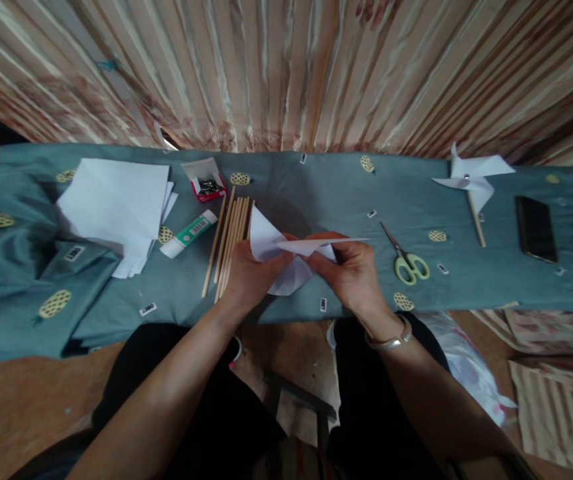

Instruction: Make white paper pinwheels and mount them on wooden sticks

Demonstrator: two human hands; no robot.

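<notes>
Between my two hands is a white paper pinwheel (291, 277), its blades bent in toward the middle and its points sticking out. My left hand (256, 270) grips its left side, thumb pressed near the centre. On the other side, my right hand (349, 267) pinches the paper with thumb and fingers; a silver bracelet circles that wrist. Some fingertips are hidden behind the paper. Just left of my left hand lie several wooden sticks (231, 233) side by side. Scissors (406, 260) with green handles rest to the right of my right hand.
A stack of white paper (116, 200) lies at the left, near a glue stick (189, 233) and an open red box (206, 183) of small dark pins. At the right are a pinwheel on a stick (474, 180) and a phone (536, 229). A striped curtain (286, 73) hangs behind.
</notes>
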